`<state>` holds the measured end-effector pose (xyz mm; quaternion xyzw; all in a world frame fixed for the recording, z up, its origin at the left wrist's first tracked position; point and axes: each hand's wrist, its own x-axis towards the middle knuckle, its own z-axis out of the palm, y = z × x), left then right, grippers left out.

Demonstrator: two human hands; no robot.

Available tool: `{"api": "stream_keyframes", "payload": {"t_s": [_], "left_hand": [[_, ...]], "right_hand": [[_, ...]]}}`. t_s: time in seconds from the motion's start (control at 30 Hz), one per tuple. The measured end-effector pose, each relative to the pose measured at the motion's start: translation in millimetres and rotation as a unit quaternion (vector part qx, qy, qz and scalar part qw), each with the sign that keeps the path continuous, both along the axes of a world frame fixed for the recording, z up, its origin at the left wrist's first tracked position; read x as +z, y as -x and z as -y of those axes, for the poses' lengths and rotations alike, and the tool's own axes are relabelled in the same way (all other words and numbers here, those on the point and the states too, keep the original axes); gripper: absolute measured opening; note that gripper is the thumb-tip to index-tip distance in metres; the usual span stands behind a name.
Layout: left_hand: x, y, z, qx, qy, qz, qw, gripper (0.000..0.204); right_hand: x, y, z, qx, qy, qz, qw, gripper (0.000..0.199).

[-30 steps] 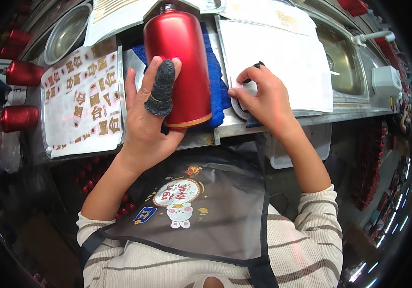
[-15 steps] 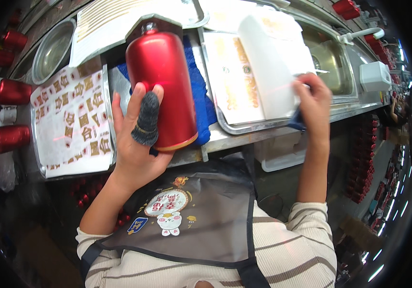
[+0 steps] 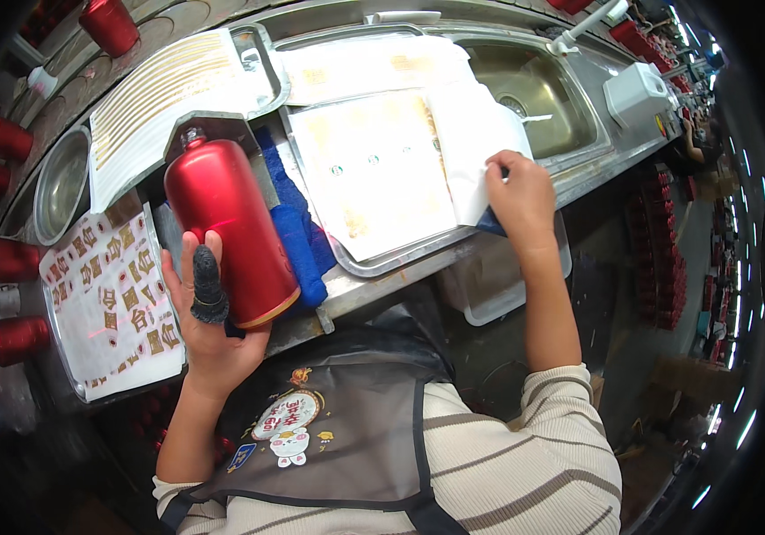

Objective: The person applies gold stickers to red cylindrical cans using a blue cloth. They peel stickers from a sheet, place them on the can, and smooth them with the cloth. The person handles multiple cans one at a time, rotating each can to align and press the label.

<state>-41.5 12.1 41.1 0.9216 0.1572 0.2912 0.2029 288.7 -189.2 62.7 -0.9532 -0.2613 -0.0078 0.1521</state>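
A shiny red metal bottle point(image 3: 226, 227) lies tilted against a grey metal holder point(image 3: 213, 127), its base toward me. My left hand point(image 3: 208, 334) holds it near the base, with long fingers along its left side and the thumb partly hidden beneath. One finger wears a dark grey cover point(image 3: 208, 285). To the right, a sheet with gold-brown and small green prints point(image 3: 369, 169) lies on a metal tray point(image 3: 382, 265). My right hand point(image 3: 522, 196) pinches the edge of a white cover sheet point(image 3: 467, 147) folded back from it. A dark blue flat piece point(image 3: 489, 222) shows under that hand.
A blue cloth point(image 3: 298, 245) lies beside the bottle. At the left are a tray with a patterned sheet point(image 3: 115, 308), a round metal basin point(image 3: 60, 187) and more red bottles point(image 3: 10, 259). A sink point(image 3: 569, 116) and white jug point(image 3: 634, 94) stand right; a plastic bin point(image 3: 480, 299) is below the counter.
The view has shifted, so the counter appears turned. My right hand has drawn the cover sheet farther back, baring more of the printed sheet. My left hand stays on the bottle.
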Motion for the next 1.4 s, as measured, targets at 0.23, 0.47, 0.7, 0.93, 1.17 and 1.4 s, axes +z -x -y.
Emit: {"api": "stream_keyframes", "payload": {"t_s": [0.23, 0.47, 0.7, 0.93, 1.17, 1.4], "left_hand": [[-5.0, 3.6, -2.5, -0.008, -0.024, 0.002, 1.000, 0.099], [-10.5, -1.1, -2.6, 0.001, -0.023, 0.020, 1.000, 0.089], [-10.1, 0.0, -2.4, 0.000, -0.026, 0.017, 1.000, 0.090], [-10.7, 0.5, 4.2, 0.006, 0.003, 0.032, 0.999, 0.092], [-1.5, 9.2, 0.6, 0.006, -0.010, -0.006, 1.000, 0.096], [-3.8, 15.1, -4.1, 0.044, 0.132, 0.022, 0.990, 0.117]], "right_hand": [[-0.3, 19.4, -5.6, 0.032, -0.081, 0.090, 0.992, 0.055], [-36.2, -6.0, -40.6, 0.035, 0.027, 0.048, 0.998, 0.029], [32.6, -31.5, 65.3, -0.097, -0.153, 0.090, 0.979, 0.028], [-4.9, -53.0, 230.1, -0.341, -0.055, 0.145, 0.927, 0.032], [-124.2, -71.7, 254.3, -0.395, 0.028, 0.000, 0.918, 0.057], [11.5, -46.4, 17.5, 0.003, -0.324, 0.073, 0.943, 0.018]]}}
